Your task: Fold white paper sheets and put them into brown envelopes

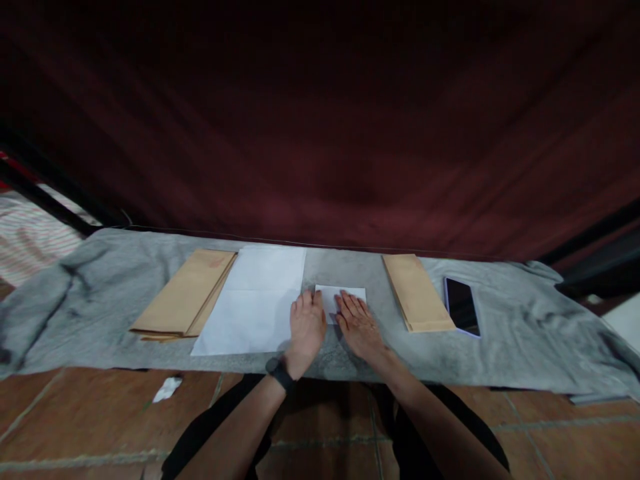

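Observation:
A small folded white paper (pixel 329 301) lies flat in front of me on the grey cloth. My right hand (pixel 357 321) rests flat on its right part, fingers stretched out. At its left edge lies my left hand (pixel 306 323), fingers extended, partly over the neighbouring sheets; a dark watch is on that wrist. Large white paper sheets (pixel 255 300) with a crease across them lie just left of the small paper. The palms hide the near edge of the small paper in part.
Brown paper envelopes (pixel 185 293) are stacked at the left. Another brown envelope (pixel 419 293) lies at the right, beside a phone (pixel 462 305). Grey cloth (pixel 525 320) covers the narrow table. A dark red curtain (pixel 320 167) hangs behind. A white scrap (pixel 167 389) is on the tiled floor.

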Available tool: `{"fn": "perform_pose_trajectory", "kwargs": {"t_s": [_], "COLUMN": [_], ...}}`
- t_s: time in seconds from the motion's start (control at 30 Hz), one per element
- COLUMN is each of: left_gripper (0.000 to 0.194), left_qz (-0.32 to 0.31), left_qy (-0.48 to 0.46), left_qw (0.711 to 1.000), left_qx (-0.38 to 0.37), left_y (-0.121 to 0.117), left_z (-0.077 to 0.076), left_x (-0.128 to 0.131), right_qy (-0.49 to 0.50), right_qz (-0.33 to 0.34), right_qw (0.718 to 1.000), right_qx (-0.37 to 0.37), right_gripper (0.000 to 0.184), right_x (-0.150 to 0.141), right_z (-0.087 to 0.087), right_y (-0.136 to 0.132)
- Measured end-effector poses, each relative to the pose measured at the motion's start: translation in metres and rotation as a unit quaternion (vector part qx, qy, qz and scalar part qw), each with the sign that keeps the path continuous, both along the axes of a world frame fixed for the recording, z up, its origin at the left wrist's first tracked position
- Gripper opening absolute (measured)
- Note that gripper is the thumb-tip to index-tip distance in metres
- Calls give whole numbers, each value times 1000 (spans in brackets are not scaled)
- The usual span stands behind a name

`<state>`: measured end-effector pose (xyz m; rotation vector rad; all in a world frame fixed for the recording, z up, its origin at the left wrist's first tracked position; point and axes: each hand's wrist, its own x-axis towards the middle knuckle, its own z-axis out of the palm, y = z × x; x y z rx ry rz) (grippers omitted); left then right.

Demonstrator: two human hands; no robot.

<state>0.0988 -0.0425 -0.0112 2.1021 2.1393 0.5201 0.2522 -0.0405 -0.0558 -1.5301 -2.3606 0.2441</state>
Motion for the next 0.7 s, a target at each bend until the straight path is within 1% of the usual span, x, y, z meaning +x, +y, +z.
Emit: {"fn": "perform_pose_trajectory", "kwargs": {"t_s": [0.07, 0.1, 0.17, 0.23, 0.37, 0.5, 0.7], "left_gripper": [45, 47, 50, 56, 68, 71, 59], "left_qz": [-53, -91, -163, -196, -187, -187, -166], "left_qy": [29, 31, 25, 21, 29, 43, 57], "left_qw": [997, 994, 985, 980, 982, 981, 984], "left_qx": [50, 58, 51, 32, 23, 30, 20], "left_y": [-1, -1, 0, 1, 2, 1, -4], "left_z": [-7, -12, -22, -30, -39, -40, -36], "left_x": [8, 12, 18, 21, 16, 11, 6], "right_qy": [-14, -22, -37, -53, -68, -58, -35], "right_qz": [5, 8, 9, 9, 6, -14, -51], "right_qw": [1000, 1000, 999, 999, 998, 998, 998], "right_qx": [0, 1, 0, -1, 1, 18, 24], "right_gripper": [54, 54, 57, 60, 60, 56, 57], "right_x": [1, 2, 3, 3, 7, 18, 41], "right_z": [-2, -3, -6, -7, -8, -10, -13], "right_y": [0, 0, 0, 0, 0, 1, 2]}}
